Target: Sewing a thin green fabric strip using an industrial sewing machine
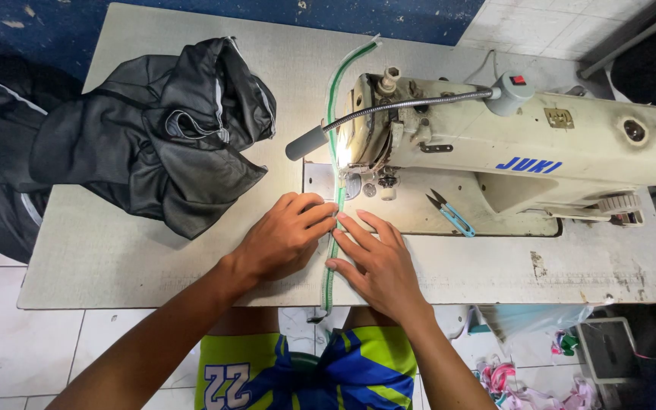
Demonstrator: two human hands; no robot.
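Left hand: my left hand (286,235) lies palm down on the table, fingers loosely curled, fingertips pressing the left edge of the strip; it grips nothing.
Right hand: my right hand (377,262) lies flat with fingers spread narrow, pinning the right edge of the same strip; nothing is clasped in it.
Strip: a narrow green-and-white trim strip (333,250) runs between both hands, straight toward the presser foot (345,176).
Strip, far end: a length already lies behind the needle, curving up past the machine head toward the far table edge.
Strip, near end: the remainder hangs over the near table edge, between my knees.
Progress: judged from this lie, part of the strip has passed under the foot; the portion under my hands and the hanging tail are yet to be fed.
Machine: a cream industrial sewing machine (525,144) stands just right of the strip, its lamp lit on the needle area.
Snips: blue-handled thread snips (449,214) rest on the machine bed, near my right hand but apart from it.
Garment: a dark jacket bundle (161,129) lies heaped to the left, well apart from my left hand.
Open room: bare table (93,250) left of my left hand; the right side is bounded by the machine bed.
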